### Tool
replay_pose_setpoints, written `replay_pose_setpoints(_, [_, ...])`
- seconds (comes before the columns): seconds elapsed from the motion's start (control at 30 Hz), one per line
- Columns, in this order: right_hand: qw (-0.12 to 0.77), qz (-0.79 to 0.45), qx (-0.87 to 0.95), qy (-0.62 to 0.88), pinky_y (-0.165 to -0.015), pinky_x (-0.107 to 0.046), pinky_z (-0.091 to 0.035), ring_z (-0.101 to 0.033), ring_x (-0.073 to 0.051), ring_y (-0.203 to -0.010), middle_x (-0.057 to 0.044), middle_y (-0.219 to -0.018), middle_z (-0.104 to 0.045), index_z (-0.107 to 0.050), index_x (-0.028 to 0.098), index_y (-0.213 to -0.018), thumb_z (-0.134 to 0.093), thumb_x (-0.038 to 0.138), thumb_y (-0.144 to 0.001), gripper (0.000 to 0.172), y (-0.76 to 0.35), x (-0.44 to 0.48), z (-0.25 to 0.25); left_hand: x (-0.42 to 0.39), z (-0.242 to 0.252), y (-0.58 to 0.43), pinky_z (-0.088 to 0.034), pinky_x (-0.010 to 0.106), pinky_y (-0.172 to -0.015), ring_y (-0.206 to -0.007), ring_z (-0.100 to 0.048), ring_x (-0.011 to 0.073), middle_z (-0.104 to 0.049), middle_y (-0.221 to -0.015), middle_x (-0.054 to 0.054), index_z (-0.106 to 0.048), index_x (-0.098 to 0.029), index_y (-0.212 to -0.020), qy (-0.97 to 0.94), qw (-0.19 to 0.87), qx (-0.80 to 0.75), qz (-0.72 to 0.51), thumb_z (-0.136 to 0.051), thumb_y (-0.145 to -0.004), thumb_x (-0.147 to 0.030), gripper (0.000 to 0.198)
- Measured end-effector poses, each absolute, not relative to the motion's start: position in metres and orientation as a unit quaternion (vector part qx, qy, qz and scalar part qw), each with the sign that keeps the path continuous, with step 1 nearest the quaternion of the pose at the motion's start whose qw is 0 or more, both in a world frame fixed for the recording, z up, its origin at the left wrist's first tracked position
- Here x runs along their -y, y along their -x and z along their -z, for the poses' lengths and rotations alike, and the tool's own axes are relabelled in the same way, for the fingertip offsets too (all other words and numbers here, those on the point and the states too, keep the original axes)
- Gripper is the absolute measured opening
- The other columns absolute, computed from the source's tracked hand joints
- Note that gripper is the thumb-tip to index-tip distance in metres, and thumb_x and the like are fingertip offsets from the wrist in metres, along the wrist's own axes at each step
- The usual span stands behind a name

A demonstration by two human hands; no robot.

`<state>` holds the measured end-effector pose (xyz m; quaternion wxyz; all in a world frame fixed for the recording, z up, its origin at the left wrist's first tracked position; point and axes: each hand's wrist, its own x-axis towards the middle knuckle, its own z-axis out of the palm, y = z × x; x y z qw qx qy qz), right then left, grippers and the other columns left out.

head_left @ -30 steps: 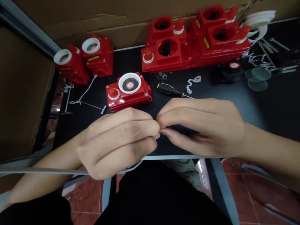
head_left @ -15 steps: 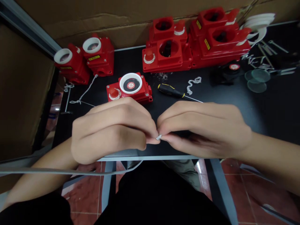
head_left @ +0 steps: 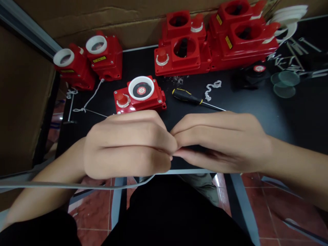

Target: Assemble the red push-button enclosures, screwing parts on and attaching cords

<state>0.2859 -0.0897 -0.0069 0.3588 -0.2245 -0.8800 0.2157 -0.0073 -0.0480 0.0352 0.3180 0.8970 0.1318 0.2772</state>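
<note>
Over the table's front edge my left hand (head_left: 128,147) is closed, its fingers curled and its fingertips pressed against those of the other hand. My right hand (head_left: 217,141) is closed too, thumb and fingers in a pinch that meets my left fingertips. The small silvery-white piece seen between them half a second ago is now hidden by the fingers. Just beyond my left hand lies a red box (head_left: 160,99) with a white ring (head_left: 130,90) and an orange-red knob (head_left: 122,99). A black-and-yellow screwdriver (head_left: 187,96) lies beyond my right hand.
Two red boxes with white rings (head_left: 96,44) stand at the back left, with white cord (head_left: 93,95) and a thin rod (head_left: 71,107) nearby. Several open red housings (head_left: 183,51) line the back. Glass discs (head_left: 288,82), white rings (head_left: 289,17) and a crumpled white cord (head_left: 208,90) lie rightward.
My left hand has shifted right and rolled over, so its fingers now cover the small silvery-white piece. My right hand keeps its pinch almost in place. The view has tilted slightly.
</note>
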Motion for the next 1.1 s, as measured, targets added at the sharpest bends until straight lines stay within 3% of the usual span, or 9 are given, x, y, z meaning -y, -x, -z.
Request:
replay_pose_setpoints(0.17, [0.352,-0.219,0.883,0.219,-0.088,-0.021,-0.07,-0.086,-0.011,-0.106,-0.006,-0.122,-0.09,-0.075,0.022,-0.125,-0.07,0.02,-0.123,0.005,-0.287,0.089,0.005,0.051,-0.043,0.001,-0.081,0.053,-0.084,-0.098,-0.09,0.0344,-0.093,-0.111,0.008,-0.087,-0.037,-0.11,-0.896,0.327,-0.12,-0.277,-0.088,-0.113,-0.044,0.008])
replay_pose_setpoints(0.43, [0.352,-0.215,0.886,0.214,-0.087,-0.022,-0.069,-0.087,-0.012,-0.107,-0.006,-0.121,-0.09,-0.075,0.022,-0.126,-0.07,0.022,-0.124,0.005,-0.287,0.088,0.005,0.051,-0.045,0.002,-0.08,0.051,-0.087,-0.094,-0.089,0.0308,-0.091,-0.107,0.006,-0.085,-0.035,-0.106,-0.896,0.34,-0.132,-0.254,-0.086,-0.115,-0.041,0.012])
replay_pose_setpoints(0.6, [0.355,-0.22,0.882,0.217,-0.092,-0.021,-0.071,-0.088,-0.012,-0.112,-0.006,-0.122,-0.09,-0.075,0.022,-0.126,-0.072,0.02,-0.123,0.005,-0.287,0.089,0.004,0.05,-0.036,0.006,-0.08,0.053,-0.086,-0.097,-0.089,0.0336,-0.09,-0.106,0.007,-0.085,-0.035,-0.113,-0.905,0.319,-0.127,-0.251,-0.081,-0.118,-0.044,0.011])
replay_pose_setpoints(0.73, [0.352,-0.229,0.881,0.218,-0.094,-0.021,-0.071,-0.087,-0.011,-0.109,-0.006,-0.122,-0.091,-0.076,0.021,-0.127,-0.07,0.019,-0.124,0.007,-0.288,0.089,0.003,0.054,-0.034,0.005,-0.08,0.052,-0.089,-0.098,-0.089,0.033,-0.09,-0.108,0.007,-0.086,-0.036,-0.114,-0.89,0.332,-0.148,-0.275,-0.082,-0.117,-0.039,0.006])
replay_pose_setpoints(0.9, [0.362,-0.234,0.877,0.215,-0.093,-0.018,-0.069,-0.086,-0.009,-0.107,-0.007,-0.12,-0.091,-0.077,0.018,-0.124,-0.071,0.019,-0.123,0.006,-0.287,0.089,0.003,0.05,-0.038,0.006,-0.081,0.047,-0.096,-0.107,-0.091,0.0292,-0.091,-0.115,0.007,-0.083,-0.031,-0.108,-0.899,0.336,-0.115,-0.256,-0.072,-0.121,-0.021,0.02])
replay_pose_setpoints(1.1, [0.357,-0.246,0.876,0.209,-0.087,-0.02,-0.069,-0.085,-0.01,-0.106,-0.006,-0.118,-0.09,-0.076,0.02,-0.125,-0.07,0.021,-0.124,0.006,-0.286,0.089,0.004,0.044,-0.039,0.009,-0.081,0.045,-0.098,-0.108,-0.092,0.0284,-0.093,-0.118,0.005,-0.081,-0.03,-0.109,-0.905,0.341,-0.086,-0.242,-0.073,-0.118,-0.013,0.021])
